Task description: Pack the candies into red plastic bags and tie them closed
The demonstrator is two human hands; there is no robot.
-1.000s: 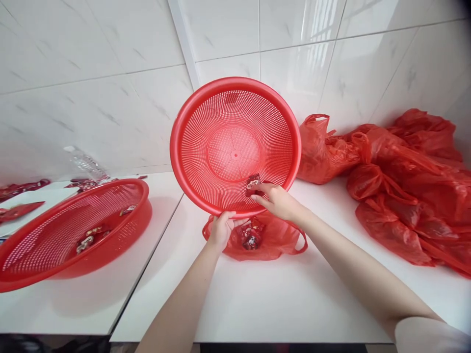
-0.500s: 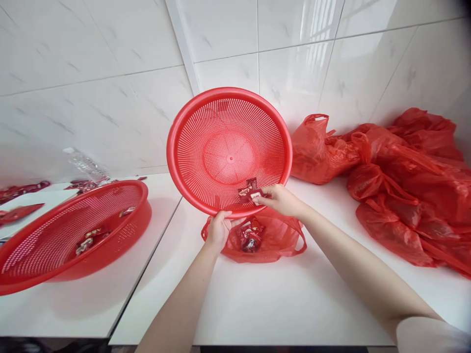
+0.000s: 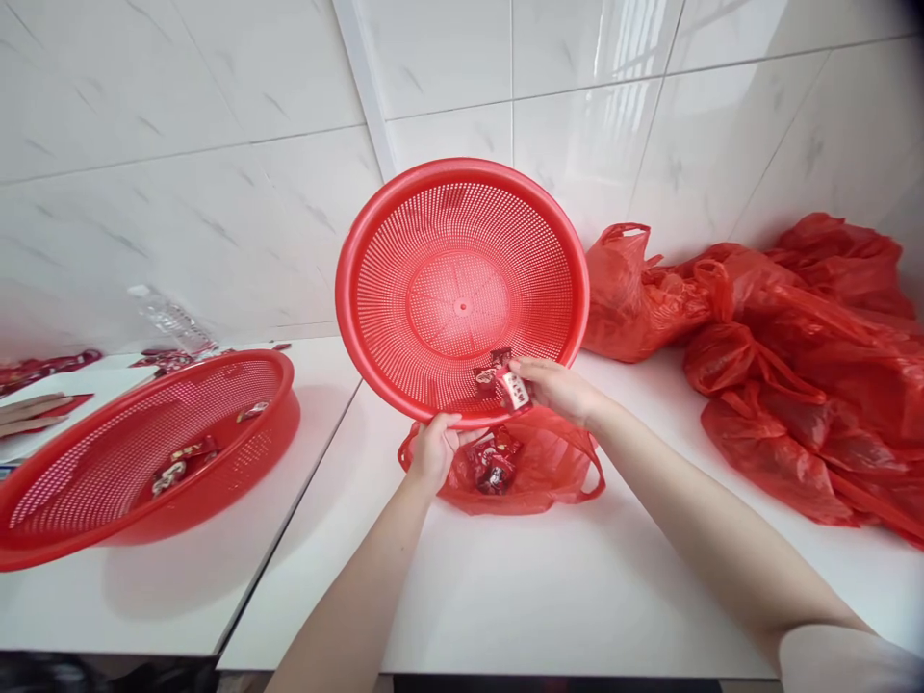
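Observation:
A round red plastic colander [image 3: 462,289] is tilted up with its inside facing me. My left hand [image 3: 434,454] grips its lower rim, thumb over the edge. Between the fingertips of my right hand [image 3: 552,387] is a small red packet [image 3: 515,389] with a white printed label, held at the lower right of the colander. Dark red packets [image 3: 486,377] lie inside just beside it. Below the rim, an open red plastic bag [image 3: 545,481] rests on the white table, with several shiny red packets [image 3: 495,462] in it.
Left of me stands a second red colander [image 3: 238,491] holding a few packets. Behind it are a clear plastic bottle [image 3: 169,318] and another person's hand [image 3: 33,412] on something red. Filled red plastic bags [image 3: 808,356] crowd the right side, against the tiled wall [image 3: 448,144].
My right hand has turned the packet so that its white label shows more. The colander has shifted slightly up and right in view. Another person's hand has appeared at far left.

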